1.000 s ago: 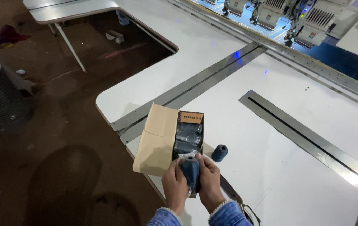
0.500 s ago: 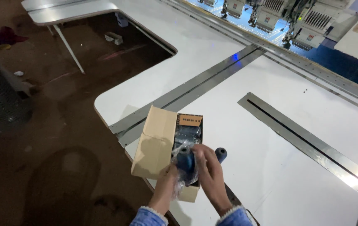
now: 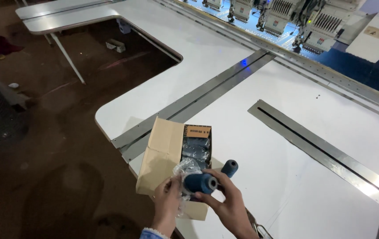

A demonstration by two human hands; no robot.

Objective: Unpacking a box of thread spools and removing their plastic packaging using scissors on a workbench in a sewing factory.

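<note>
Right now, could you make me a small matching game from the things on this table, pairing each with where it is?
Things:
1. dark blue thread cone
2. second blue cone
3. cardboard box
4. clear plastic wrap

Places:
A. lying open at the table edge
B. held in the right hand
C. standing on the white table beside the box
D. pinched by the left hand

Pairs: 1-B, 2-C, 3-A, 4-D
</note>
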